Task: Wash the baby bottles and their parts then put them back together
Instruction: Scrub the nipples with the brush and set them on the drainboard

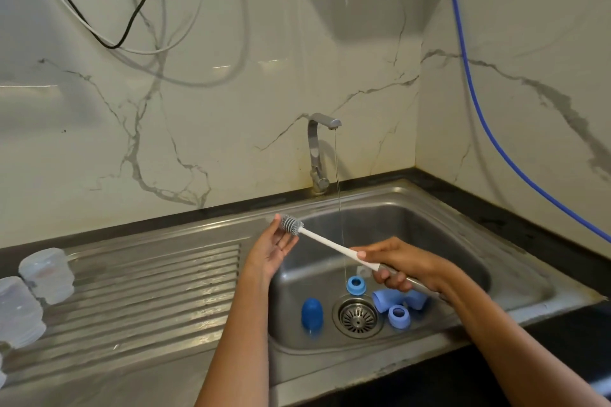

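Note:
My right hand [401, 266] grips the handle of a white bottle brush [325, 243] held over the sink [496, 261]. Its grey bristle head points left, and the straight fingers of my left hand [274, 248] touch it. On the sink floor lie blue bottle parts: a dark blue cap [311, 312], two light blue collar rings [355, 285] [399, 315] and light blue caps [385, 300]. Two clear bottles [46, 274] [20, 311] stand on the drainboard at the far left.
A thin stream of water runs from the tap [319, 149] into the sink, near the drain strainer [358, 317]. The ribbed steel drainboard [148, 291] spreads left of the basin. A blue hose [489, 129] hangs along the right wall and cables [132, 20] at upper left.

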